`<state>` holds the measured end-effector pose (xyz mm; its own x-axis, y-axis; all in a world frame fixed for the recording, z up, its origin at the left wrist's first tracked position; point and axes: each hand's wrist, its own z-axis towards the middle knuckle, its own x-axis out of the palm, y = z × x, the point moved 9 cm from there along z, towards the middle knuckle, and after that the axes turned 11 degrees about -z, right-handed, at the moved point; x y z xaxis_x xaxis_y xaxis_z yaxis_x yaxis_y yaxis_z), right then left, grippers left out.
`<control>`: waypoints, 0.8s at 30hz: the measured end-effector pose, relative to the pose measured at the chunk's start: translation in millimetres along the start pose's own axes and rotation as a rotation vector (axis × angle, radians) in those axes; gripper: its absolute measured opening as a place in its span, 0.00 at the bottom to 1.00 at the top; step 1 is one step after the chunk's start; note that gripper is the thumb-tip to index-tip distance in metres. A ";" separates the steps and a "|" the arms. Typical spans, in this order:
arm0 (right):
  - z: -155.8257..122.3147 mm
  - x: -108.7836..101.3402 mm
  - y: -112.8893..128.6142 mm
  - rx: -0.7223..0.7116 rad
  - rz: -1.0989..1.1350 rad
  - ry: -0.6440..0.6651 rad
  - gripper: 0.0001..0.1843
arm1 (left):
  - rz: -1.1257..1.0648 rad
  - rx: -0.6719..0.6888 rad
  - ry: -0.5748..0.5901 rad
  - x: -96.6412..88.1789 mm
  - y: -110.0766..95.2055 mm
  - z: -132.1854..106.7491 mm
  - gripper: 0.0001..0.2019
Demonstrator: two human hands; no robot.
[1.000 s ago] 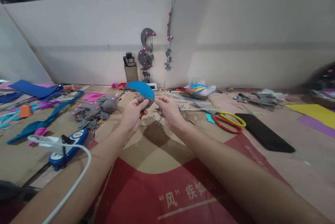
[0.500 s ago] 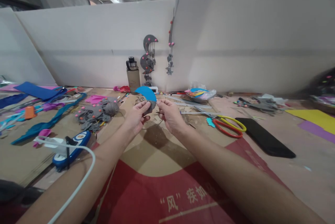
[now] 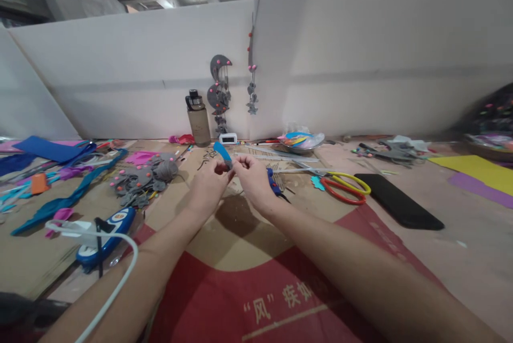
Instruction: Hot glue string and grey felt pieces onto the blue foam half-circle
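My left hand is closed, its thumb and fingertips pinching the lower end of a curved blue felt piece. A small grey felt part lies against the blue at the fingertips, mostly covered. Right beside it, my right hand pinches at the same lower edge, and the fingertips of both hands nearly meet. Whether a needle or thread is between them is too small to tell. A blue-handled tool lies just right of my right wrist. Both hands are above the cardboard.
Scissors with red and yellow handles and a black phone lie to the right. A bottle stands at the back by a small white timer. Grey felt and yarn, a blue device and a white cable are on the left.
The blue felt piece has turned and shows narrower. My hands have drawn closer together around its lower end. The blue-handled tool has come into sight, and the view has shifted slightly right.
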<state>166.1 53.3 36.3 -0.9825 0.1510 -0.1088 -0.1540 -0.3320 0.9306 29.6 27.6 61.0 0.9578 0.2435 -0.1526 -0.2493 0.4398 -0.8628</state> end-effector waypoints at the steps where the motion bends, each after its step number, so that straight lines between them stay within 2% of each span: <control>1: -0.8 0.6 1.9 -0.019 -0.022 0.004 0.08 | 0.005 0.004 0.007 0.5 -0.9 -0.1 0.07; 4: -3.1 4.5 7.9 -0.083 -0.049 0.044 0.09 | -0.011 -0.037 0.039 3.9 1.9 -1.2 0.06; 7: -7.2 7.6 16.0 -0.169 -0.084 0.069 0.10 | -0.133 -0.169 0.061 8.5 15.3 -2.3 0.08; 14: -16.6 7.7 25.2 -0.210 -0.134 0.059 0.05 | -0.533 -0.303 -0.055 7.6 35.4 2.1 0.06; 19: -12.2 4.6 18.7 -0.222 -0.196 0.034 0.04 | -0.687 -0.366 -0.094 9.4 34.7 1.3 0.06; 24: -4.2 3.2 5.6 -0.169 -0.178 0.026 0.04 | -0.741 -0.394 -0.028 15.8 32.4 0.6 0.06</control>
<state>161.7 48.0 39.7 -0.9405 0.1973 -0.2765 -0.3376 -0.4541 0.8245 36.6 46.3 30.9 0.8490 0.0346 0.5273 0.5159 0.1617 -0.8413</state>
